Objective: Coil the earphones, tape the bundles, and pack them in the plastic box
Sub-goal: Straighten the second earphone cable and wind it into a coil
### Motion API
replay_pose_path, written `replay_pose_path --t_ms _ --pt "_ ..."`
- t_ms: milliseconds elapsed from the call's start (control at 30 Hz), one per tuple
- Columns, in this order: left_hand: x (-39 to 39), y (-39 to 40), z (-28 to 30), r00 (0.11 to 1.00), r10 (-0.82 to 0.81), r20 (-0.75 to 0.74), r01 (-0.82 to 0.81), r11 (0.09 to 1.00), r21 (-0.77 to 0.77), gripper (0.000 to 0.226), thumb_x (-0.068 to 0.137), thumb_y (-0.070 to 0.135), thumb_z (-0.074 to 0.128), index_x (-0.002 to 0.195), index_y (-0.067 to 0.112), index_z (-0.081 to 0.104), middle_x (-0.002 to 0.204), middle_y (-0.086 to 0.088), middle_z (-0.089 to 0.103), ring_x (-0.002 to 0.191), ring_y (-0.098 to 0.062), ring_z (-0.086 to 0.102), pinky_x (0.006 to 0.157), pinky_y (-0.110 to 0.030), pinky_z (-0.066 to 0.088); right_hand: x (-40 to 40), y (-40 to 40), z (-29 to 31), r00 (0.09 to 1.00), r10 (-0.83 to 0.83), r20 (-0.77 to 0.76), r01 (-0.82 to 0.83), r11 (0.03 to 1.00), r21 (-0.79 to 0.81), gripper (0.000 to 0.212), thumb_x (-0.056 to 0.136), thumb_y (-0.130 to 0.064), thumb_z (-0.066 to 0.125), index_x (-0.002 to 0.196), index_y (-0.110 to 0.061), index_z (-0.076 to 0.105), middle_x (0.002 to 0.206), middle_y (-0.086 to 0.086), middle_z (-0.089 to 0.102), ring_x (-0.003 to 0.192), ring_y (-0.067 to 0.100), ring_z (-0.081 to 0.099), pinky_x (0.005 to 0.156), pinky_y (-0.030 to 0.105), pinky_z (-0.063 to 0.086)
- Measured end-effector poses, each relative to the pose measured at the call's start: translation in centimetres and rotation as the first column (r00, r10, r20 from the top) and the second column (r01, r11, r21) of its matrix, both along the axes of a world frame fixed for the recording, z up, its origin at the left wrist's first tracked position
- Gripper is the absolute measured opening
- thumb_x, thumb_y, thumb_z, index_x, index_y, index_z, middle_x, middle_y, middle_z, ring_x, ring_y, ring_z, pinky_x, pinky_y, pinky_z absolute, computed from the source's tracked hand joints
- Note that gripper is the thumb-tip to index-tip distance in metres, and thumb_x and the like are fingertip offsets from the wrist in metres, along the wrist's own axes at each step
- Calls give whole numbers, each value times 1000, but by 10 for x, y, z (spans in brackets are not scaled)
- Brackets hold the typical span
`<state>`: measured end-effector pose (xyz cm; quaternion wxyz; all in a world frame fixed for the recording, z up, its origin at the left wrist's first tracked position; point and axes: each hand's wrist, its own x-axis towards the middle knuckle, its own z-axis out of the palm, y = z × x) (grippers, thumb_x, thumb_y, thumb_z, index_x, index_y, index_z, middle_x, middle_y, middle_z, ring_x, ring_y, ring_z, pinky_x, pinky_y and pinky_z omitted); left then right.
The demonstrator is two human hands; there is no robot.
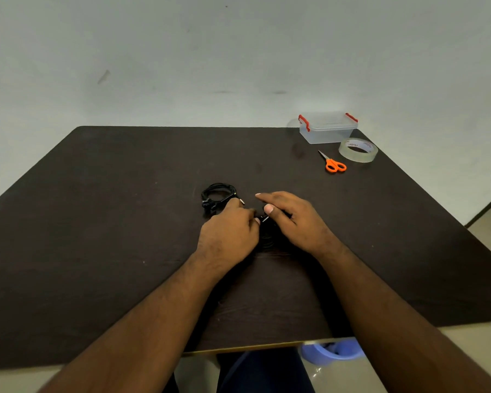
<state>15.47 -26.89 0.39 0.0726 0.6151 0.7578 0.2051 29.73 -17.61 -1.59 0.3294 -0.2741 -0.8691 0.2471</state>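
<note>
Left hand [228, 231]: knuckles up near the middle of the tabletop [97, 222], fingers curled down over a black cable [267, 236]; the fingertips seem to pinch it, though the contact itself is mostly hidden under the hand.
Right hand [291, 219]: just beside the left hand, forefinger stretched out toward the left, thumb pressed down on the cable's plug end [264, 218]; the other fingers bend over the dark cable beneath the palm.
Cable: a black earphone lead lying between and under the two hands; it blends into the dark surface, so how far it is coiled cannot be told.
Coil [217, 197]: a second black earphone set, already wound into a round bundle, lying on the tabletop just beyond the left hand, its earbuds at the near-left edge and its plug pointing right toward the hands; whether tape is on it cannot be told.
Box [328, 127]: clear plastic with red side clips, lid on, at the far right corner, well apart from the hands.
Tape [358, 150]: a clear roll lying flat just in front of the box, to its right.
Scissors [332, 163]: orange handles, blades closed and pointing away, near the tape on its left.
</note>
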Motion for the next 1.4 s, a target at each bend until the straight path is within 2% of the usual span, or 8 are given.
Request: replay_pose_path --t_ms 167,500,600,733,967,1100,1267,1400 --pt "-3 2 -1 998 0 63 -2 999 34 31 96 42 41 109 29 65 108 6 51 100 -22 59 79 -37 49 1 0 2 1000 -13 -5 13 1000 -19 35 95 -26 47 125 -16 63 119 -5 66 112 0 56 96 13 40" --pt "-3 0 -1 996 8 92 -20 991 134 29 93 45 45 95 27 68 92 9 52 87 -13 58 68 -29 44 1 -2 5 999 -22 32 22 1000 -12 36 96 -29 46 126 -17 62 119 -5 65 111 -2 55 95 12 41" --pt "-2 0 0 995 15 94 -30 987 157 30 94 44 43 92 28 68 91 9 52 84 -12 57 67 -29 45 1 -3 5 999 -23 28 23 1000 -15 37 96 -30 45 126 -17 62 118 -6 65 110 0 56 95 17 43" --pt "-2 -1 3 998 44 47 -52 980 193 31 97 40 40 103 27 68 97 9 53 84 -10 55 69 -27 39 1 -4 6 999 -31 30 31 999 -24 38 96 -33 44 127 -18 62 119 -6 65 112 1 56 97 22 45" --pt "-4 -1 11 993 115 4 -112 953 280 31 98 37 41 99 22 69 93 8 49 70 -9 53 59 -26 40 1 -4 7 998 -41 41 42 999 -17 38 97 -33 44 127 -17 61 120 -4 65 114 4 57 97 28 47" --pt "-5 10 21 995 83 -56 -59 938 343 32 97 34 43 100 21 71 95 5 51 78 -11 54 59 -27 45 3 0 11 998 -69 -4 69 997 -26 33 99 -27 46 124 -14 63 118 -2 66 110 6 58 95 23 46" --pt "3 39 35 985 12 -173 42 951 306 31 97 31 43 109 19 70 112 -2 56 101 -21 51 82 -36 50 14 19 26 988 -157 13 156 987 25 27 99 -19 49 117 -10 67 114 1 67 106 6 57 88 4 36" --pt "18 76 42 983 -79 -163 117 964 240 31 96 29 45 109 16 69 116 -6 56 107 -24 53 86 -38 50 33 44 42 971 -227 68 225 973 44 26 99 -19 50 115 -10 68 113 4 67 103 9 57 89 18 43"
